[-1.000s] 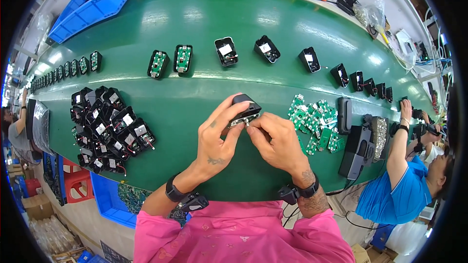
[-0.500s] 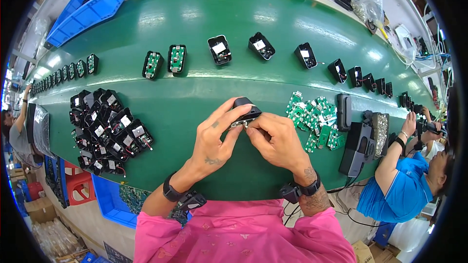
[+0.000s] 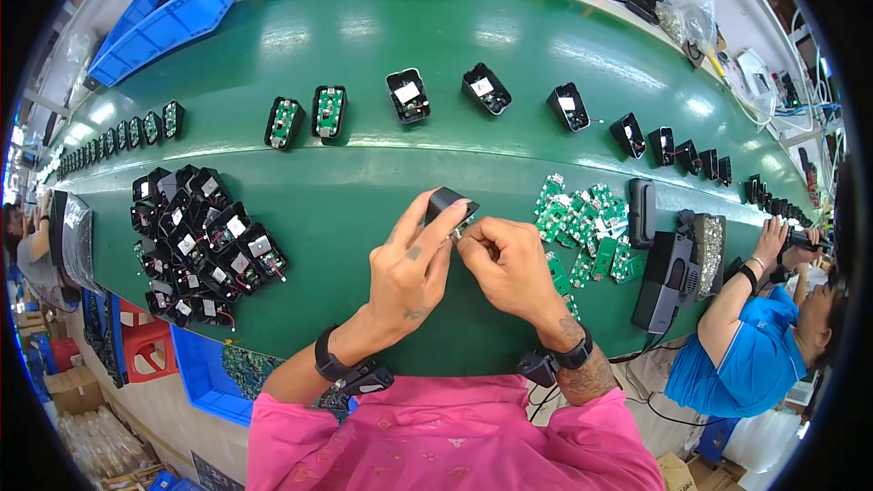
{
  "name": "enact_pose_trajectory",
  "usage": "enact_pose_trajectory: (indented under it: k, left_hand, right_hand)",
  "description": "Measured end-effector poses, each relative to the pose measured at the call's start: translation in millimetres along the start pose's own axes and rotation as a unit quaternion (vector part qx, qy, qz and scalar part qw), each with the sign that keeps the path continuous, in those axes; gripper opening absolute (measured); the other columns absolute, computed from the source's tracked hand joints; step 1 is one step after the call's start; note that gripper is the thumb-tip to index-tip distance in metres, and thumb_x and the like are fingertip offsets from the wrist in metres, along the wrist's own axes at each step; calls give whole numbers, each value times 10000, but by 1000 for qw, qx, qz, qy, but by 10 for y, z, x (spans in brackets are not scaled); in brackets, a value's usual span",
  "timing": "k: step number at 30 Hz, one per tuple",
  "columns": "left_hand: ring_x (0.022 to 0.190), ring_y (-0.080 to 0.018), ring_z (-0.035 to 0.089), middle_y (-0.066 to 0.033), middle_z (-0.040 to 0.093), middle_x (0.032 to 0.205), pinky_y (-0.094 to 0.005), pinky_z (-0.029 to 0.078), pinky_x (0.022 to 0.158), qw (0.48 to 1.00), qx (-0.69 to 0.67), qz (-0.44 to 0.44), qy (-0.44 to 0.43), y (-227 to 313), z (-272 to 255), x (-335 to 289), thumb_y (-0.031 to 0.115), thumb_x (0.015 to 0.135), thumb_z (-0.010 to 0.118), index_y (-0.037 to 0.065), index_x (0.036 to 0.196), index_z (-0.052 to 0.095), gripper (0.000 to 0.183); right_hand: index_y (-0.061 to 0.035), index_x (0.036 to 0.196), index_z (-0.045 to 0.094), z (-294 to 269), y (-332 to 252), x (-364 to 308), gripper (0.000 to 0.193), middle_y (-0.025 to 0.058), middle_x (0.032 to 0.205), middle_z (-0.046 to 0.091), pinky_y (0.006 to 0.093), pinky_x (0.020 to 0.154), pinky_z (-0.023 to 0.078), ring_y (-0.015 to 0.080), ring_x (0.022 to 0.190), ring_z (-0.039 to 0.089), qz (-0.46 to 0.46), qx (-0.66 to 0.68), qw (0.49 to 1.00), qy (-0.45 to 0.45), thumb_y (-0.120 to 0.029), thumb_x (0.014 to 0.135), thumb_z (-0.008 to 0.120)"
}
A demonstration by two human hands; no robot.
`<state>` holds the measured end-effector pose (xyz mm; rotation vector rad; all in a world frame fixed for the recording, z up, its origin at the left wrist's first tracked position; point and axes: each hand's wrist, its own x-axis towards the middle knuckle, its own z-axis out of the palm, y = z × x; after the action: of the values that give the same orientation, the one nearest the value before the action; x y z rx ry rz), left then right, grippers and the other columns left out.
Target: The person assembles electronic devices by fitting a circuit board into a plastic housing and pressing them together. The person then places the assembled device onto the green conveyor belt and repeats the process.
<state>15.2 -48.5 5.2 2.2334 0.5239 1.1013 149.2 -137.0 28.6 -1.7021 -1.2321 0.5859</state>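
The left hand (image 3: 406,277) holds a black case (image 3: 446,201) above the near middle of the worktop (image 3: 355,218), fingers over it and thumb beneath, pinching it at a tilt. The right hand (image 3: 509,265) is curled, its fingertips up against the near right edge of the case; I cannot tell whether they pinch a small part there. Right of the hands lies a loose heap of green boards (image 3: 600,256), beside an upright dark device (image 3: 642,211), a grey box (image 3: 662,286) and a tray of small metal parts (image 3: 710,255). To the left is a pile of open black cases (image 3: 195,245), many showing white labels. Farther back a line of cases crosses the worktop: two left of centre have boards fitted (image 3: 329,112), while those toward the right, such as the tilted one (image 3: 486,89), show white labels inside. A blue bin (image 3: 136,48) sits at far left, and a co-worker in a blue shirt (image 3: 737,364) is at the right.
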Motion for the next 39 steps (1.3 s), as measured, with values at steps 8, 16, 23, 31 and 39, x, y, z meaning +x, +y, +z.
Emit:
enact_pose_trajectory:
  k: [8, 16, 23, 31, 39]
  left_hand:
    - [951, -354, 700, -263, 592, 1267, -347, 579, 768, 969, -170, -176, -14, 74, -19, -7, -57, 817, 672, 74, 1277, 641, 479]
    - [1024, -327, 688, -230, 602, 1284, -341, 580, 801, 994, -53, -85, -32, 48, -20, -8, -87, 798, 677, 60, 1261, 651, 486]
    - [936, -363, 696, -252, 597, 1273, -352, 572, 750, 998, 3, -61, -15, 54, 26, -55, -74, 795, 669, 91, 1270, 652, 503]
    - [773, -289, 708, -234, 569, 1320, -343, 560, 617, 999, 30, -24, 11, 23, 96, -117, -80, 807, 664, 135, 1307, 630, 546]
    - [820, -306, 725, -232, 557, 1320, -349, 594, 627, 999, 36, -5, 11, -4, 22, -51, -58, 810, 668, 130, 1317, 623, 543]
  right_hand:
    - [24, 749, 599, -3, 24, 2, 108, 74, 611, 564, 290, 457, 370, 128, 496, 498, -26, 5, 999, 27, -36, 822, 652]
    - [18, 756, 595, 20, 55, -13, 74, 102, 642, 570, 323, 470, 410, 184, 491, 529, -103, -72, 991, 49, -12, 808, 639]
    - [28, 805, 594, 95, 101, -32, 69, 155, 689, 595, 380, 519, 450, 307, 574, 589, -94, -55, 993, 40, -14, 829, 643]
    - [30, 808, 588, 89, 59, -30, 86, 169, 695, 599, 395, 528, 447, 318, 585, 595, -86, -45, 994, 41, -23, 849, 641]
    - [34, 854, 621, 74, 29, -12, 76, 145, 713, 618, 342, 541, 459, 261, 594, 605, -88, -21, 995, 33, -34, 883, 639]
